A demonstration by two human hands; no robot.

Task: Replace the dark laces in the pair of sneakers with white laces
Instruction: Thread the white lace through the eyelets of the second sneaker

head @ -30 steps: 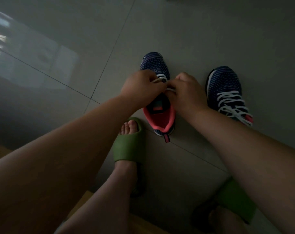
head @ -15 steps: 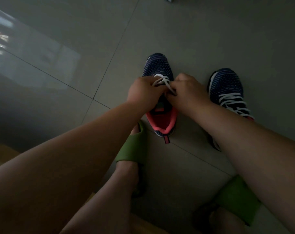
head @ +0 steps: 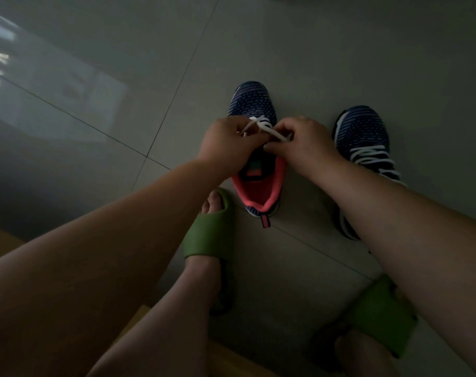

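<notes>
On the grey floor, the left hand (head: 226, 140) and the right hand (head: 302, 144) each pinch the white lace (head: 264, 127) over the left sneaker (head: 254, 107), apparently mid-threading; next it probably needs pulling even, while the right sneaker (head: 364, 131) already looks laced.

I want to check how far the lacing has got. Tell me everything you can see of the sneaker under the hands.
The sneaker under the hands is dark blue knit with pale flecks and a coral-pink lining and collar, a small pull tab at the heel. It stands upright on the grey floor tiles, toe pointing away. A white lace crosses near the toe; the left hand and right hand pinch its ends.
</notes>
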